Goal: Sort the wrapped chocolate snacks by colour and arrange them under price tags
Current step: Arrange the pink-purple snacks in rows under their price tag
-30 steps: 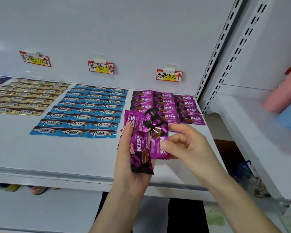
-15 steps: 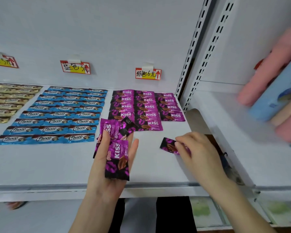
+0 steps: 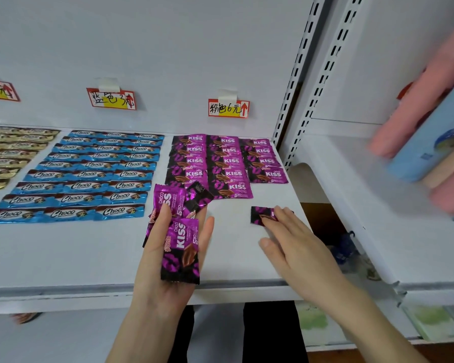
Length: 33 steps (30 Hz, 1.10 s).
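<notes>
Head view, the only one.

Shelf (image 3: pixel 63 258): white, flat; three sorted lots under tags on the back wall.

Gold snacks (image 3: pixel 11 150): far left, partly cut off, under a tag (image 3: pixel 0 91) also cut off.

Blue snacks (image 3: pixel 89 176): neat rows under the blue tag (image 3: pixel 112 99).

Purple block (image 3: pixel 226 163): three columns under the pink tag (image 3: pixel 228 108); the right column ends short, with bare shelf in front of it.

Loose snack (image 3: pixel 258 216): purple, flat on the shelf, in front of that short column and apart from it; long axis left to right, matching the rows; its right end is hidden under the fingers.

Right hand (image 3: pixel 296 244): the nearer hand; fingers straight and close together, tips resting on the loose snack, gripping nothing.

Left hand (image 3: pixel 173 271): palm up, well left of the loose snack; thumb appears to pin the fanned held snacks (image 3: pixel 181 252) against flat fingers.

Judgement: the snack lies toward the back wall from the right palm; a short slide away from the body should seat it in the column.

Side shelf (image 3: pixel 378 231): pink and blue packs (image 3: pixel 430 142), blurred.
</notes>
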Tool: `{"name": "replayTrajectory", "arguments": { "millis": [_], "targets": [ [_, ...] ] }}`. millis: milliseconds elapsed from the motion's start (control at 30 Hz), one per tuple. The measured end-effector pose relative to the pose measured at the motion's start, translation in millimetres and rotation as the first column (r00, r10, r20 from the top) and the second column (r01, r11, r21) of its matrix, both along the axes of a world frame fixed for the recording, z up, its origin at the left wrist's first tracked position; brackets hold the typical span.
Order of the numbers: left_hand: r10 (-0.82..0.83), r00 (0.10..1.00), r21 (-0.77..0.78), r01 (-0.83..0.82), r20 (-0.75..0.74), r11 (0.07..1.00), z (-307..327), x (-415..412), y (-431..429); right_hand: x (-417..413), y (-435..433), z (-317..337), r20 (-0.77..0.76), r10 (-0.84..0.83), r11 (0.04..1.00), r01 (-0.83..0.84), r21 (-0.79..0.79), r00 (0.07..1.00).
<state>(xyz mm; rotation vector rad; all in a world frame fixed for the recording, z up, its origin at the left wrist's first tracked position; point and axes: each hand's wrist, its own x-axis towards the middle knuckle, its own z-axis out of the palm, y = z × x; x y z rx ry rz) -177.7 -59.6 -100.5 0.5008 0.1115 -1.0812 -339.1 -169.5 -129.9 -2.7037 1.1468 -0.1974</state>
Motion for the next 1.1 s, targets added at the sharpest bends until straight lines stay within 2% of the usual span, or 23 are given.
{"name": "replayTrajectory", "arguments": {
  "millis": [100, 233, 333, 400, 600, 767, 1100],
  "targets": [
    [-0.003, 1.0, 0.011, 0.003, 0.015, 1.0, -1.4, 0.9, 2.1, -4.5, -4.6, 4.1, -0.026, 0.022, 0.999, -0.021, 0.04, 0.999],
    [-0.012, 1.0, 0.019, 0.011, 0.006, 1.0, -2.1, 1.5, 2.4, -6.4, 0.6, 9.8, 0.069, -0.08, 0.997, 0.081, -0.016, 0.994],
    [-0.005, 1.0, 0.008, 0.005, 0.013, 1.0, -2.5, 0.9, 1.9, -4.6, 4.6, 8.1, 0.021, -0.096, 0.994, 0.097, -0.045, 0.995],
    [-0.011, 1.0, 0.005, 0.011, 0.017, 1.0, -2.4, 0.0, 1.4, -4.0, 1.7, 6.1, -0.017, -0.096, 0.995, 0.096, -0.029, 0.995],
    [-0.009, 1.0, 0.012, 0.009, 0.011, 1.0, -2.3, -0.8, -0.6, -0.2, -21.6, 5.4, 0.001, -0.133, 0.99, 0.133, 0.049, 0.991],
    [0.002, 1.0, 0.009, -0.002, 0.001, 1.0, -1.1, 0.5, -0.8, 6.4, -34.9, 4.4, 0.044, -0.111, 0.993, 0.108, 0.052, 0.993],
    [-0.011, 1.0, 0.025, 0.012, -0.012, 1.0, -2.8, 3.4, -2.7, 12.8, -44.3, -2.5, 0.151, -0.042, 0.998, 0.049, -0.04, 0.988]
  ]
}}
